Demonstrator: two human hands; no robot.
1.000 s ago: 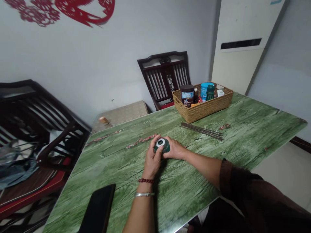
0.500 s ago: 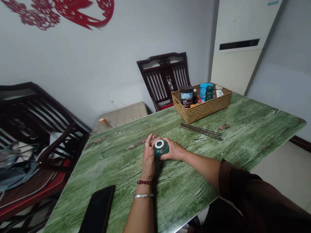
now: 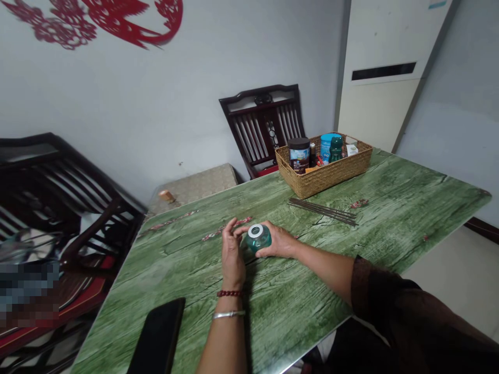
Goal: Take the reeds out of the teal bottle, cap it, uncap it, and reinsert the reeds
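A small round teal glass bottle [image 3: 259, 241] with a silver-white ring around its mouth stands on the green table near the middle. My right hand [image 3: 279, 241] is wrapped around its right side, and the far fingers are hidden behind the glass. On the left, my left hand [image 3: 234, 254] is raised on edge with its fingers partly spread and nothing in its palm. Its fingertips come close to the bottle's upper left side; whether they touch I cannot tell. Beyond the right hand lie several thin dark brown sticks [image 3: 323, 211].
A woven basket [image 3: 331, 179] holding jars, a dark green bottle and small boxes stands at the back. A black phone [image 3: 158, 335] lies at the table's [image 3: 390, 223] front left. Dark wooden chairs [image 3: 268, 124] stand behind and to the left.
My left hand has moved a little left, away from the bottle, and its fingers have loosened. The right hand and the bottle have stayed in place.
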